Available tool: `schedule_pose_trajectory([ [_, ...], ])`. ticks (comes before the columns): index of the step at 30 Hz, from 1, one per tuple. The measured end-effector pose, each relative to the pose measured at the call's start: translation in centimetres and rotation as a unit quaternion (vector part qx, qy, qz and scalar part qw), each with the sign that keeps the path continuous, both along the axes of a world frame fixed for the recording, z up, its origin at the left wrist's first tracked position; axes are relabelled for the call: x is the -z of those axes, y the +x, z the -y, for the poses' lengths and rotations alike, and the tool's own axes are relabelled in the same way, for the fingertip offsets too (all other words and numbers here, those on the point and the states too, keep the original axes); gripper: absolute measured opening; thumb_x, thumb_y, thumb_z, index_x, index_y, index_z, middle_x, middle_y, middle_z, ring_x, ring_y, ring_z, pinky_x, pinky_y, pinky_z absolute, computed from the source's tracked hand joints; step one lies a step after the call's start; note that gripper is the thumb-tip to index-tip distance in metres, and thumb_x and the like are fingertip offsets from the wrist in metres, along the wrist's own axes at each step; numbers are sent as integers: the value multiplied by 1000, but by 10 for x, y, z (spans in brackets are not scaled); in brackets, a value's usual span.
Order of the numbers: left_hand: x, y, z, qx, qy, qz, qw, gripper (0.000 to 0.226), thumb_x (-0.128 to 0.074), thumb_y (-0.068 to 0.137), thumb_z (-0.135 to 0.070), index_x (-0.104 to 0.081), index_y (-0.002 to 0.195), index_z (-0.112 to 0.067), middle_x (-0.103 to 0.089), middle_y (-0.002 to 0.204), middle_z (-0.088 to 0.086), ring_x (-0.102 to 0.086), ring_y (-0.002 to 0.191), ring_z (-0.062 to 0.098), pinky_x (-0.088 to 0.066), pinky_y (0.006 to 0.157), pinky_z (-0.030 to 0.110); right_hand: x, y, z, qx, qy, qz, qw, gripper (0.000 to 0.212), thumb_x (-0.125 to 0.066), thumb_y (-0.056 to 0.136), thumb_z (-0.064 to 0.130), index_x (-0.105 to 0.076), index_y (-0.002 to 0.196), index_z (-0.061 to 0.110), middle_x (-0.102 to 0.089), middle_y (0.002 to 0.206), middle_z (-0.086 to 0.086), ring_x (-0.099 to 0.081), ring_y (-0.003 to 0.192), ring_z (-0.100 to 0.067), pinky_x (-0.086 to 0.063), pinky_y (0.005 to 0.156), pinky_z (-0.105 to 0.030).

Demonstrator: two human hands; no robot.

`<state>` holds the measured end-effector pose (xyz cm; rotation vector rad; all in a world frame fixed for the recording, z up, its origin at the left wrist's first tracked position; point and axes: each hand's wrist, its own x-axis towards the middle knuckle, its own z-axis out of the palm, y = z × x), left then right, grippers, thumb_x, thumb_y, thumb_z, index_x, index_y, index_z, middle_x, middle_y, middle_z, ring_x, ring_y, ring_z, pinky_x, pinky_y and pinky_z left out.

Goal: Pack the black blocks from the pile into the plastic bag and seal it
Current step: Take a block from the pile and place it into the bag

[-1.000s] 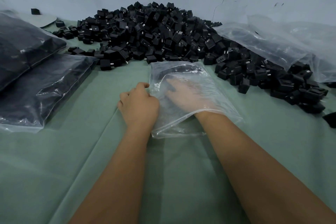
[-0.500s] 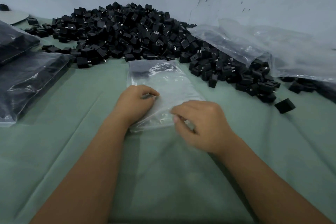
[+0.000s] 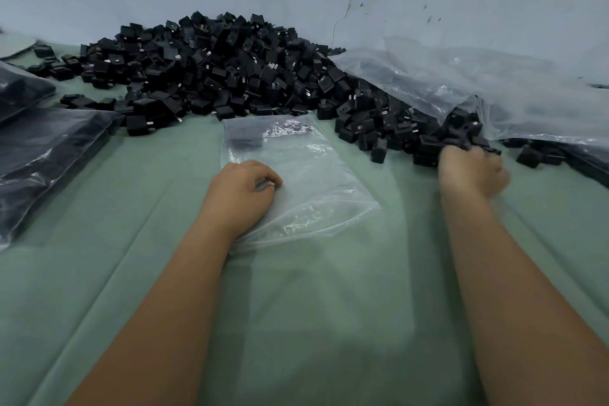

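Left hand (image 3: 242, 196): my curled fingers pinch the plastic bag (image 3: 296, 175), flat on the green counter (image 3: 313, 323).
Right hand (image 3: 471, 171): my fingers grip black blocks (image 3: 431, 147) at the pile (image 3: 224, 72) edge.

Glossy clear plastic bag (image 3: 296, 175), matt, seemingly plastic black blocks (image 3: 224, 76)

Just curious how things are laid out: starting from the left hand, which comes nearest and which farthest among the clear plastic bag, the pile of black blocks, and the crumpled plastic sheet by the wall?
1. Clear plastic bag: right under the left hand, which holds its edge.
2. Pile of black blocks: beyond the bag, toward the wall.
3. Crumpled plastic sheet: far right, against the wall.
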<state>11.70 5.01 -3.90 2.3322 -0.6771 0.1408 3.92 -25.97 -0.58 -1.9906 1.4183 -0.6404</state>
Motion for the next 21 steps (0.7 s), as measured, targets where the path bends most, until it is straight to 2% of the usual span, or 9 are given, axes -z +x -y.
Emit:
schedule_pose_trajectory([
  [3,0,1,0,1,1,-4,1000,23,-59,89,-11,-73,96,-27,-68,112,-8,-56,110,24,-43,100,43,-3,30,-34,-132,51,100,985,63,-50,77,20,-46,139,24,-54,133,-10,-42,129,-34,-31,110,-41],
  [5,0,1,-1,3,-2,-8,1000,23,-59,89,-11,-73,97,-27,-67,112,-8,-56,111,23,-43,100,43,10,38,-60,-223,27,103,969,72,-55,75,15,-40,141,40,-54,135,-3,-34,136,-30,-14,119,-43],
  [7,0,0,-3,7,-9,-12,1000,23,-59,89,-11,-73,98,-27,-67,113,-8,-56,113,22,-43,101,43,26,37,-76,-279,-56,62,957,77,-57,76,15,-35,144,44,-53,137,1,-33,138,-23,3,120,-44],
  [9,-1,-1,-4,9,-17,-20,1000,22,-60,89,-12,-73,97,-28,-67,113,-9,-56,114,22,-42,103,43,31,33,-76,-286,-61,118,949,73,-57,75,12,-43,140,41,-63,115,6,-48,121,-3,-8,121,-41],
  [10,-1,-1,-4,8,-20,-26,999,22,-60,90,-12,-72,96,-29,-67,113,-10,-55,114,22,-42,103,43,32,32,-72,-274,-31,165,947,67,-58,76,10,-49,136,38,-63,105,10,-52,108,4,-24,118,-35],
  [11,-2,-2,-3,6,-22,-30,999,22,-60,90,-13,-71,96,-30,-66,113,-10,-55,114,22,-41,103,43,32,29,-70,-262,-1,201,944,59,-60,77,9,-55,131,34,-62,103,11,-56,98,4,-41,104,-23],
  [13,-3,-3,-3,5,-23,-33,999,22,-60,91,-13,-71,95,-31,-66,114,-9,-55,115,22,-41,104,42,35,27,-68,-239,34,240,940,47,-65,80,9,-60,122,28,-62,111,8,-59,87,2,-44,68,-7],
  [18,-4,-9,-4,-4,-45,-48,998,24,-60,91,-13,-66,89,-36,-67,115,-8,-54,119,18,-41,105,39,36,26,-69,-223,45,266,937,52,-69,80,9,-53,127,25,-59,103,9,-57,80,3,-38,61,-7],
  [21,-6,-12,-3,-24,-70,-42,996,25,-60,90,-12,-67,87,-35,-67,104,-6,-58,111,21,-45,94,32,36,27,-68,-201,33,268,941,56,-67,79,9,-51,130,25,-58,103,5,-56,82,-2,-37,60,-7],
])
